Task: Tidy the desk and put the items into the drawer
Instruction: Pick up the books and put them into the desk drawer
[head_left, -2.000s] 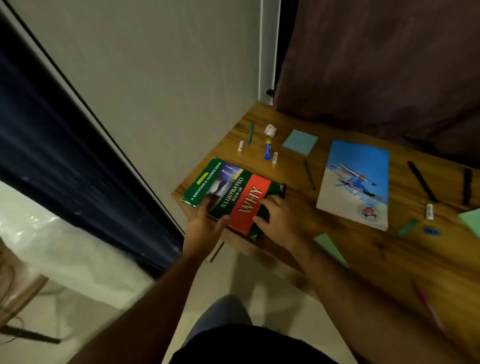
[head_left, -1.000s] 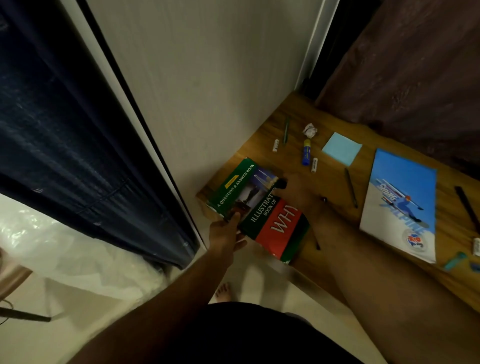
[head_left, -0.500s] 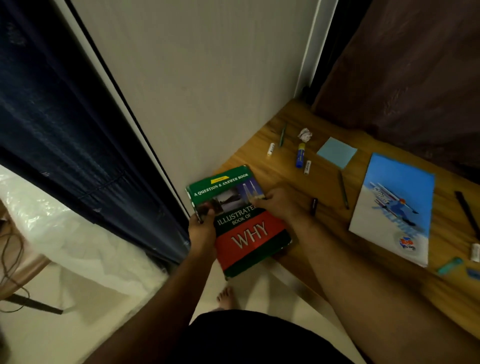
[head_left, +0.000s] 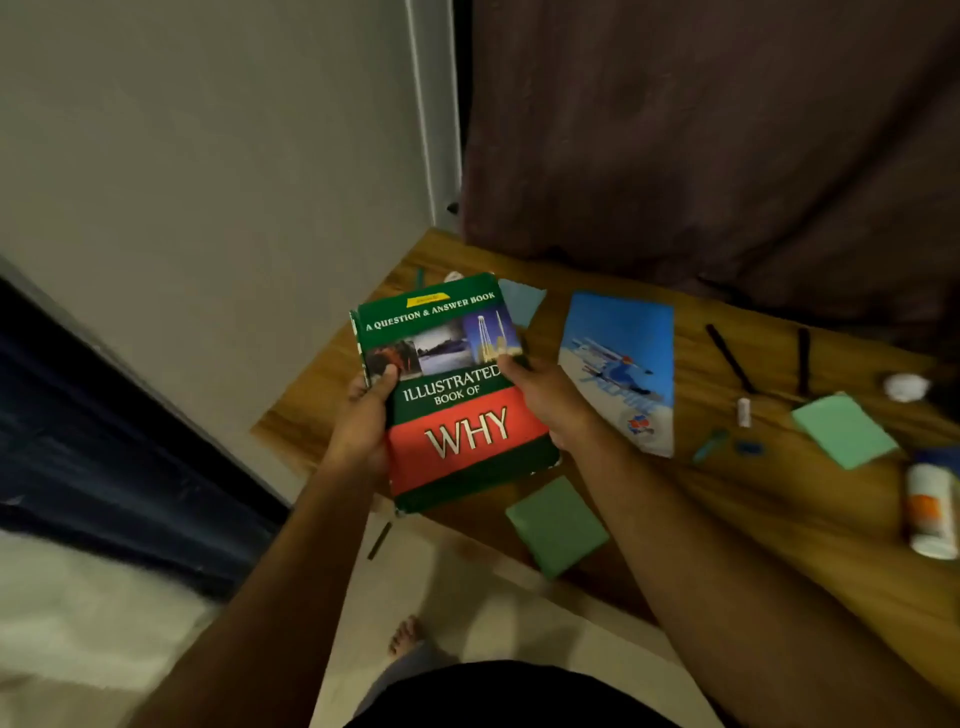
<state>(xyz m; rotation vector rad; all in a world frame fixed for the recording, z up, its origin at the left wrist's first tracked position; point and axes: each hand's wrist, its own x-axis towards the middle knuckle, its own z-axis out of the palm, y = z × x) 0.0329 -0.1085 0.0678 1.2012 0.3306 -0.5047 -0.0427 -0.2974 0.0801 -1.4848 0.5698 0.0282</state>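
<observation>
Above the tabletop (head_left: 727, 499) edge, a held book (head_left: 457, 395)
Left hand (head_left: 363, 421) and right hand (head_left: 550, 400) grip its sides, thumbs pinching the cover.

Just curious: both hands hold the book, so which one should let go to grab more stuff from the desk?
Right hand: the clutter lies on the desk on its side; left hand grips the book.

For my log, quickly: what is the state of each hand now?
Left hand: grips the green and red hardcover book at its left edge.
Right hand: holds its right edge.
</observation>
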